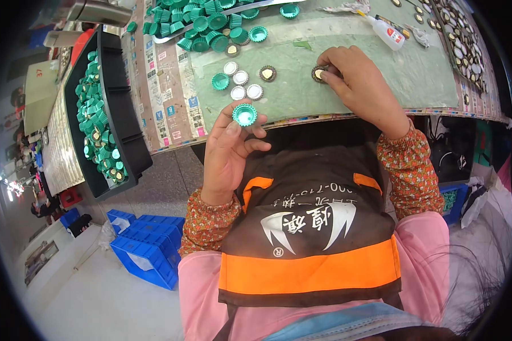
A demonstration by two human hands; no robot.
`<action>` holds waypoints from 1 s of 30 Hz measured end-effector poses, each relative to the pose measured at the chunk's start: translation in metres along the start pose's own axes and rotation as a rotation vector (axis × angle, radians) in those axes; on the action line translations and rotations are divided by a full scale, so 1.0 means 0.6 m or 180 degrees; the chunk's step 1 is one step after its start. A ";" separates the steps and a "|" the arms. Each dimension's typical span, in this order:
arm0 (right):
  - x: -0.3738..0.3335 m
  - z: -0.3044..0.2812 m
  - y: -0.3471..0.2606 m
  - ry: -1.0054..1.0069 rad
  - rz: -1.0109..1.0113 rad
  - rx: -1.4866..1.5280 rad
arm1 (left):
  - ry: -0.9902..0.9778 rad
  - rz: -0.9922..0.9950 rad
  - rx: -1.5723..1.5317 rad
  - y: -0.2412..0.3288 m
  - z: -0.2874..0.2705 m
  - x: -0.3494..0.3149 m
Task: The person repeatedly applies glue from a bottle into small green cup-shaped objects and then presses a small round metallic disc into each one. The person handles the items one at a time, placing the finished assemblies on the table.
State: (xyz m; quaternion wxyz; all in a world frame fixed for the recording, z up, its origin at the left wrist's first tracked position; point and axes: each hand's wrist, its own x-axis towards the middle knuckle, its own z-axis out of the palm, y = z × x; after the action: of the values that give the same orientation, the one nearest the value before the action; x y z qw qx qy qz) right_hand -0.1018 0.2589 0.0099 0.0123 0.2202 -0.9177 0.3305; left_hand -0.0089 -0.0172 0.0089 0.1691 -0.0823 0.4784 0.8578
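Note:
My left hand (223,156) is raised at the near edge of the table, thumb and fingers closed on a shiny green fluted cup (245,115) with its open side up. My right hand (361,82) rests over the green mat (347,105), its fingertips pinching a small dark fluted cap (317,74) with a cream centre. Between the hands lies a similar dark cap (268,73). Several silvery-white round caps (240,78) sit beside a loose green cup (220,81). Behind them, a heap of green fluted cups (210,25) spreads over the table's far side.
A black crate (116,91) full of green cups stands at the left. A white squeeze bottle (389,34) lies at the far right, near a tray of dark and white caps (466,48). Blue crates (148,244) stand on the floor at lower left.

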 end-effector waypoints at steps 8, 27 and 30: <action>-0.019 0.008 -0.004 0.0404 -0.0150 -0.0462 | -0.0102 -0.0116 -0.0042 -0.002 0.017 0.011; -0.042 0.003 -0.089 0.0273 -0.0825 0.0668 | -0.0267 -0.0546 -0.0615 -0.024 0.021 0.009; -0.045 0.006 -0.109 0.0232 -0.0935 0.0653 | -0.0250 -0.0544 -0.0561 -0.031 0.024 0.009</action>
State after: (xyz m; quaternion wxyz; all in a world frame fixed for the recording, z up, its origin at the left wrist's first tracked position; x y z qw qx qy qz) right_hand -0.0502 0.2226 0.0418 0.0712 0.3397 -0.8361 0.4248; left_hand -0.0069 0.0051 0.0000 0.2523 -0.1036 0.3854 0.8815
